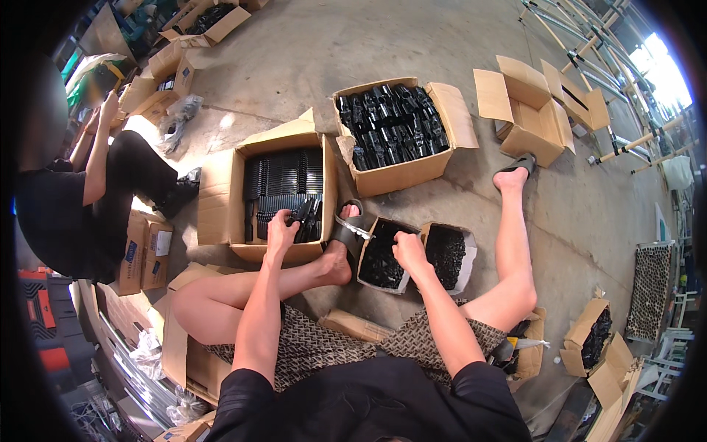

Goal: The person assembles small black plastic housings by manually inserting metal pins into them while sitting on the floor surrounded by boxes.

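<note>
My left hand [280, 233] is at the near side of an open cardboard box [329, 188], its fingers closed on a glossy black plastic part [303, 211]. Long ribbed black parts [283, 174] stand in tight rows inside that box. Over two small open boxes hangs my right hand [409, 251], fingers bent together; whatever they hold is hidden. Small black pieces fill the left small box [381, 258] and the right small box [446, 253]. Farther off, a larger carton [398, 179] holds rows of shiny black parts [392, 125].
My sandalled foot [349, 225] rests between the left box and the small boxes. An open carton [532, 121] stands at the far right, near a metal pipe rack [626, 147]. Another person [59, 214] sits at the left beside stacked cartons [143, 254].
</note>
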`<state>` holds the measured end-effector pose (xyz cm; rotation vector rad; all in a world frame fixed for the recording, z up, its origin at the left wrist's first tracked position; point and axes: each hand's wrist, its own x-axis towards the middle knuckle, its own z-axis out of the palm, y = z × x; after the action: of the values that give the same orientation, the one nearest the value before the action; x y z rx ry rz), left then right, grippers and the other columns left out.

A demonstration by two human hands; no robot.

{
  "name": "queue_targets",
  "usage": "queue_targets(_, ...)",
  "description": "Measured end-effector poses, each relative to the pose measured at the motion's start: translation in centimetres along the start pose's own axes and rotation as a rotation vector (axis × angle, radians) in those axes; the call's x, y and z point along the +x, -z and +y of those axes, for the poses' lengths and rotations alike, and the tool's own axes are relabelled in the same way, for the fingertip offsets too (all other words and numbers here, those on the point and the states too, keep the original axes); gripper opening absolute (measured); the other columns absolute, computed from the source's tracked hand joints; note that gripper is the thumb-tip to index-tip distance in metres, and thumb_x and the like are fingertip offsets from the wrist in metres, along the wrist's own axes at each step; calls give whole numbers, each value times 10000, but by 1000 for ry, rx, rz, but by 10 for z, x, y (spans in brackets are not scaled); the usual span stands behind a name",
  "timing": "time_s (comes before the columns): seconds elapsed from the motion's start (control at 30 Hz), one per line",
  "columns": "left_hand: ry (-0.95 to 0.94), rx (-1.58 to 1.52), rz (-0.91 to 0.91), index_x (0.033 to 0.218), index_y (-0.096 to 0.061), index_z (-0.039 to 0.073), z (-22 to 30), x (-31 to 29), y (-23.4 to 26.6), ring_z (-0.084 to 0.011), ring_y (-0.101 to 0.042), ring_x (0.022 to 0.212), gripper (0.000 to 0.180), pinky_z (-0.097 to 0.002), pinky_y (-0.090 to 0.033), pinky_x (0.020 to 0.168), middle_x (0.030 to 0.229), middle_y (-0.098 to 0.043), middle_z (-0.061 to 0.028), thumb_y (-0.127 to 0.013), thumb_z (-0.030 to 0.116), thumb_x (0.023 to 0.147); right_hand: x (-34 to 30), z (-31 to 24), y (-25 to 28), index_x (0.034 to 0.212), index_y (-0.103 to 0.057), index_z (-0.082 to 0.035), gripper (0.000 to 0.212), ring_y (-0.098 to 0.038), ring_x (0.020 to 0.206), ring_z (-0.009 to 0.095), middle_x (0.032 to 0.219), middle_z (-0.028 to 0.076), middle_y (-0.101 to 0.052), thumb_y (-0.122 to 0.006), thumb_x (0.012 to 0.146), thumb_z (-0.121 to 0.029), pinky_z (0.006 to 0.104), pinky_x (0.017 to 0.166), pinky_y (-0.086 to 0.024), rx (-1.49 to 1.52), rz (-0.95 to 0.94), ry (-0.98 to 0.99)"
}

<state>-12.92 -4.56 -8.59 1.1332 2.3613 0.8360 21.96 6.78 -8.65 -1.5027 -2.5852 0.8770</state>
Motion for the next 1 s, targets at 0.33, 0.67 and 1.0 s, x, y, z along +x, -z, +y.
queue_targets(0.33, 132, -78, -111, 1072, -694, -30, 7, 5, 5, -372, -679, 986, 324, -428, -519, 885, 1006, -703, -248, -628, 127, 797, 11, 16, -44, 941, -605, 36, 167, -683, 826, 421, 941, 258, -639, -483, 917, -75, 502, 709, -569, -192, 104, 16)
queue_targets(0.67, 88, -174, -169, 1075, -657, -43, -8, 13, -7, -299, -677, 928, 434, -379, -515, 856, 1003, -706, -196, -784, 200, 738, -5, 4, -22, 916, -581, 10, 181, -676, 740, 401, 759, 240, -664, -628, 801, -121, 489, 704, -537, 125, 110, -42)
queue_targets(1.0, 253, -833, -285, 1066, -685, -5, 45, 13, 44, -63, -571, 700, 293, -241, -448, 602, 848, -676, -4, -798, 92, 814, -4, -53, 57, 1114, -670, -32, 258, -649, 655, 108, 722, 54, -677, -573, 878, -64, 275, 564, -518, 916, -60, -158)
